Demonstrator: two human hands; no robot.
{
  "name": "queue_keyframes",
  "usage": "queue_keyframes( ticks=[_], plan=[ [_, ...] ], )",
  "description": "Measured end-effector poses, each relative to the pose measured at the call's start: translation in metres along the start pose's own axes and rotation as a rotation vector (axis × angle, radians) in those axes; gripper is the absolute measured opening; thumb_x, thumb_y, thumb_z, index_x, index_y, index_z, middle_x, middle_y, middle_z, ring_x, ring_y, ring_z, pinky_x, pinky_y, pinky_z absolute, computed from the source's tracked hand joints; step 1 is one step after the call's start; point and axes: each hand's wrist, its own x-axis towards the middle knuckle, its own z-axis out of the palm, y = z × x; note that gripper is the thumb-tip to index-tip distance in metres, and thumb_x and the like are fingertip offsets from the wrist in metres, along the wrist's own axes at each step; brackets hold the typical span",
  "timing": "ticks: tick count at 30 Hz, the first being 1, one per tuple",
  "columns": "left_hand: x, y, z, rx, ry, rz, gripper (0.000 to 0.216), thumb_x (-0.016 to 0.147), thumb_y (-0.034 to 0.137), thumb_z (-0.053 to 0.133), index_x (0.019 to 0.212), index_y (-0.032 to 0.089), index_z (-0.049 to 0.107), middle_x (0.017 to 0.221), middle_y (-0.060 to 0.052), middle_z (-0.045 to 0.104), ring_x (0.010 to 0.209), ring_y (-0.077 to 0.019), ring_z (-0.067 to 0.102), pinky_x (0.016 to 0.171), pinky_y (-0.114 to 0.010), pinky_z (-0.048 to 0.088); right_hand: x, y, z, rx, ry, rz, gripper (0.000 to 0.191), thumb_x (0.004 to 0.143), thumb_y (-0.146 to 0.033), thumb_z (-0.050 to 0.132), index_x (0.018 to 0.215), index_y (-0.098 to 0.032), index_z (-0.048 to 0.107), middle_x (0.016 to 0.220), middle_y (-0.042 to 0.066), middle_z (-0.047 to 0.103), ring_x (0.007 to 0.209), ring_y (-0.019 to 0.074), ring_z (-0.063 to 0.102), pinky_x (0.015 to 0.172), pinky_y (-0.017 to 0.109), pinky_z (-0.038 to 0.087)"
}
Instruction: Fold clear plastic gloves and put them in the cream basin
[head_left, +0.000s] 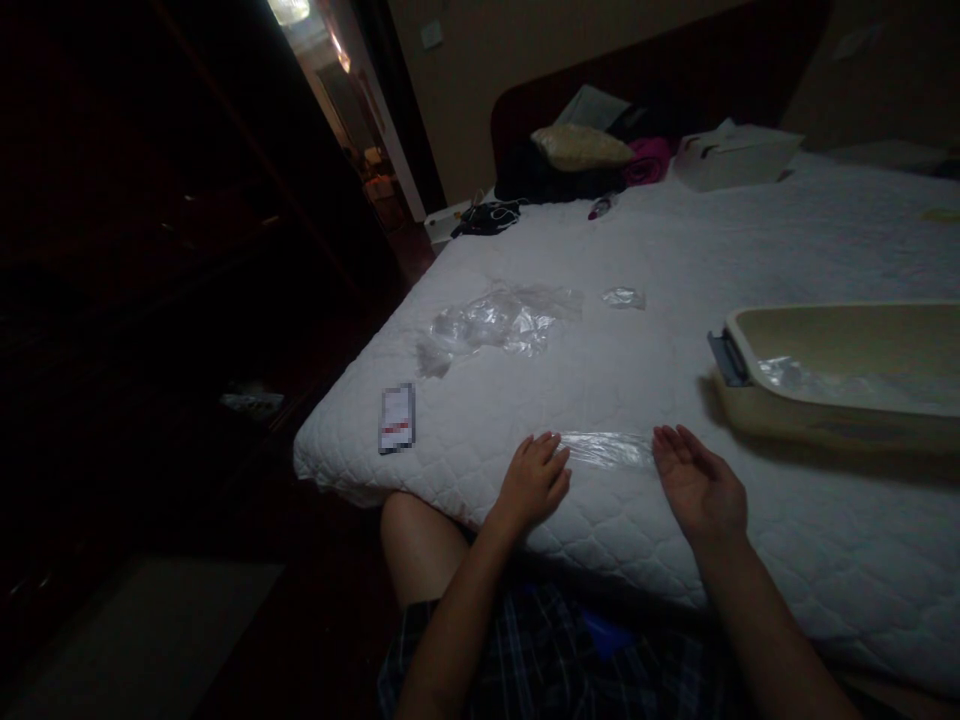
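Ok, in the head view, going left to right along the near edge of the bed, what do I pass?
Small card → left hand → flat clear plastic strip → right hand → beige tub.

Both forearms are bare to the elbow — no sleeves, watch or rings to be seen on the left hand (534,480) or right hand (701,487) — above dark plaid shorts (525,650).
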Motion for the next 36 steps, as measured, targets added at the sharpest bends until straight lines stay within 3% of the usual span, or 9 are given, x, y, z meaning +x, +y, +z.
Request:
queue_keyframes(
  ticks=[6, 13, 16, 27, 30, 32, 36],
  plan=[
    [-0.002, 0.001, 0.001, 0.045, 0.060, -0.048, 0.036, 0.086, 0.034, 0.047, 0.117, 0.018, 0.054, 0.128, -0.012, 0.051, 0.124, -0.0253, 0.042, 0.104, -0.047, 0.031, -0.003, -0.006, 0.001, -0.040, -0.072, 0.055, 0.022, 0.079, -0.034, 0.049, 0.086, -0.023, 0.066, 0.078, 0.004, 0.064, 0.081, 0.0172, 0.063, 0.084, 0.042, 0.052],
    [-0.004, 0.002, 0.004, 0.108, 0.152, -0.099, 0.040, 0.082, 0.038, 0.052, 0.116, 0.018, 0.054, 0.125, -0.013, 0.052, 0.128, -0.0309, 0.033, 0.103, -0.051, 0.029, -0.006, -0.008, 0.003, -0.041, -0.063, 0.082, 0.020, 0.077, -0.034, 0.051, 0.085, -0.024, 0.066, 0.076, 0.002, 0.063, 0.079, 0.0159, 0.062, 0.074, 0.036, 0.053],
    [-0.004, 0.003, 0.004, 0.121, 0.143, -0.116, 0.041, 0.082, 0.038, 0.052, 0.117, 0.018, 0.054, 0.123, -0.013, 0.053, 0.124, -0.0305, 0.038, 0.101, -0.051, 0.029, -0.007, -0.006, 0.004, -0.027, -0.047, 0.109, 0.017, 0.076, -0.031, 0.053, 0.084, -0.024, 0.066, 0.076, 0.002, 0.064, 0.079, 0.0149, 0.062, 0.073, 0.033, 0.052],
    [-0.003, 0.005, 0.003, 0.145, 0.132, -0.101, 0.042, 0.083, 0.039, 0.049, 0.119, 0.019, 0.052, 0.118, -0.013, 0.055, 0.109, -0.0268, 0.047, 0.088, -0.044, 0.038, -0.007, 0.001, 0.005, -0.219, -0.080, -0.020, 0.018, 0.075, -0.037, 0.058, 0.086, -0.025, 0.064, 0.074, 0.001, 0.065, 0.076, 0.0171, 0.063, 0.070, 0.035, 0.052],
    [-0.004, 0.006, 0.004, 0.194, 0.129, -0.092, 0.041, 0.084, 0.038, 0.047, 0.119, 0.018, 0.052, 0.117, -0.013, 0.055, 0.106, -0.0272, 0.048, 0.087, -0.044, 0.038, -0.015, 0.007, 0.017, -0.507, -0.064, -0.140, 0.022, 0.074, -0.037, 0.062, 0.091, -0.022, 0.061, 0.080, 0.002, 0.065, 0.071, 0.0168, 0.063, 0.070, 0.036, 0.052],
    [-0.004, 0.007, 0.005, 0.233, 0.136, -0.088, 0.040, 0.084, 0.037, 0.046, 0.119, 0.017, 0.052, 0.117, -0.013, 0.055, 0.104, -0.0276, 0.049, 0.086, -0.044, 0.038, -0.021, 0.012, 0.028, -0.827, -0.142, -0.333, 0.023, 0.076, -0.035, 0.060, 0.094, -0.021, 0.061, 0.085, 0.005, 0.065, 0.074, 0.0178, 0.062, 0.071, 0.037, 0.051],
    [-0.006, 0.007, 0.007, 0.274, 0.152, -0.079, 0.039, 0.084, 0.035, 0.047, 0.117, 0.016, 0.053, 0.111, -0.014, 0.057, 0.098, -0.0265, 0.051, 0.084, -0.043, 0.039, -0.022, 0.025, 0.047, -1.352, -0.625, -0.783, 0.022, 0.083, -0.026, 0.051, 0.100, -0.021, 0.064, 0.099, 0.009, 0.065, 0.091, 0.0225, 0.059, 0.080, 0.041, 0.048]
  ],
)
